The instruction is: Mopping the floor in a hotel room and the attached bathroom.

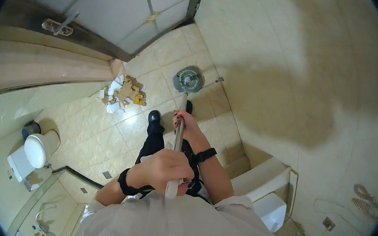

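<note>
My left hand (pixel 164 169) is closed around the upper end of a mop handle (pixel 178 139), close to my chest. Further down the same pole, my right hand (pixel 187 126) also grips it. At the far end, a round mop head (pixel 189 79) with grey fringe and a green patterned disc rests on the tiled floor (pixel 170 54), ahead of my black shoes (pixel 154 116). Left of the mop lies a heap of torn cardboard and white scraps (pixel 123 93). Both wrists wear black bands.
A framed door with frosted panels (pixel 117 8) stands at upper left. A white toilet (pixel 36 149) and a dark bin (pixel 31 129) are along the left wall. A small doorstop (pixel 220 79) sits by the right wall (pixel 267 74). A basin (pixel 271 211) is at lower right.
</note>
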`<state>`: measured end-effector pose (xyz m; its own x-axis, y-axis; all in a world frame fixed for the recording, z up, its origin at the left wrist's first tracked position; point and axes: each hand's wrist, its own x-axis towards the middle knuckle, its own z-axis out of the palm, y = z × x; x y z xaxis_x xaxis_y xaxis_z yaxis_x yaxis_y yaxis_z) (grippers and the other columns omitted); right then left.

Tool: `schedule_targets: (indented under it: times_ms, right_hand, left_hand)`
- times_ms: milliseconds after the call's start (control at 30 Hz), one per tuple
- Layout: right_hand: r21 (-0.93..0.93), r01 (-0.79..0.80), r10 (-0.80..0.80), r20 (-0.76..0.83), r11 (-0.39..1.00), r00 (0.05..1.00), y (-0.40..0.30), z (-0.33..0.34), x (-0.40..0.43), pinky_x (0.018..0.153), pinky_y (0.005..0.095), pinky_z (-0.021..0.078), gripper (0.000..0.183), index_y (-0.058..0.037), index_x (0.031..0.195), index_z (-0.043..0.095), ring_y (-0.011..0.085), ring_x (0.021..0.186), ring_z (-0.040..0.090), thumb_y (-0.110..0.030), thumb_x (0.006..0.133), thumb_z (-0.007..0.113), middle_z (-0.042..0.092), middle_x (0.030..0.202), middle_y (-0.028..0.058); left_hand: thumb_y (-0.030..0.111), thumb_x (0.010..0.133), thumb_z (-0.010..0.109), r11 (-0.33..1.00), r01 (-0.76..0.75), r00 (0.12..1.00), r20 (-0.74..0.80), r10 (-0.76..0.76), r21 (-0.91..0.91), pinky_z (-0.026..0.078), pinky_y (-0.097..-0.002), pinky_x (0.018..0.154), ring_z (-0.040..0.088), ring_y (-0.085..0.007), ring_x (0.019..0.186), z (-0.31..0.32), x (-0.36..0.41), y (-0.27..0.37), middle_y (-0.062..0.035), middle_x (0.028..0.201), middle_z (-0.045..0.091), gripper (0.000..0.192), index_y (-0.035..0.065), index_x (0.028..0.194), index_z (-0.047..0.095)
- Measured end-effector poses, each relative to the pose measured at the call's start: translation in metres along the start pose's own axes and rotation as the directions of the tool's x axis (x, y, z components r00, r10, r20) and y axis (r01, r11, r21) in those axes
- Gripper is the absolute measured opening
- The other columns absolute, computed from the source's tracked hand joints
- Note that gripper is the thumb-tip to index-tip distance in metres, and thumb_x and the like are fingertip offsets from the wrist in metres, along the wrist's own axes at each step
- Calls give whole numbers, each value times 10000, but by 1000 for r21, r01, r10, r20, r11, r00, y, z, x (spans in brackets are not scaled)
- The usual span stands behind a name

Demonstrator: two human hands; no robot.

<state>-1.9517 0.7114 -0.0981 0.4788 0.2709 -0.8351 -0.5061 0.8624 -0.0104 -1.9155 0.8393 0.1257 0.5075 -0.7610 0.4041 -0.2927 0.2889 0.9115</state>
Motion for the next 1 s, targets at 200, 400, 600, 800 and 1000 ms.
schedule_targets:
  times_ms: [200,400,600,800,1000]
  right_hand:
    - [482,-128,18,228,867,974,-8,6,10,446,207,417,37,-78,814,494,107,533,502,-75,778,498,487,624,11]
    - [553,-129,-55,304,823,951,-31,20,-2,476,191,450,83,-82,849,538,64,530,495,-87,788,481,473,630,-16]
    - [496,31,-99,111,868,989,-88,13,-8,463,220,424,7,-81,768,491,122,517,489,-85,772,486,499,604,24]
    - [374,92,-113,34,923,993,-121,-9,12,488,268,437,40,-56,741,483,168,525,490,-84,770,485,495,597,50]
    - [428,76,-88,7,900,996,-114,4,15,560,303,438,66,-48,724,459,189,567,461,-69,778,491,455,619,64]
  left_hand:
    - [39,587,635,996,-69,918,-395,40,-59,455,-320,539,540,-264,579,7,6,-2,-57,634,524,167,66,679,499]
    - [15,533,564,987,-148,960,-249,129,-60,438,-317,473,510,-247,505,-1,29,-6,-57,556,475,120,72,579,469]
    - [-2,508,521,956,-254,930,-308,200,-149,452,-306,467,508,-258,479,9,73,-33,-76,547,469,93,43,571,468]
    - [88,779,420,997,-60,938,-344,42,-43,422,-308,412,494,-233,421,27,98,-64,-65,476,464,245,22,544,437]
    - [316,839,460,979,204,903,-380,-199,-28,361,-282,404,454,-192,410,15,110,-52,-55,463,432,419,38,532,399]
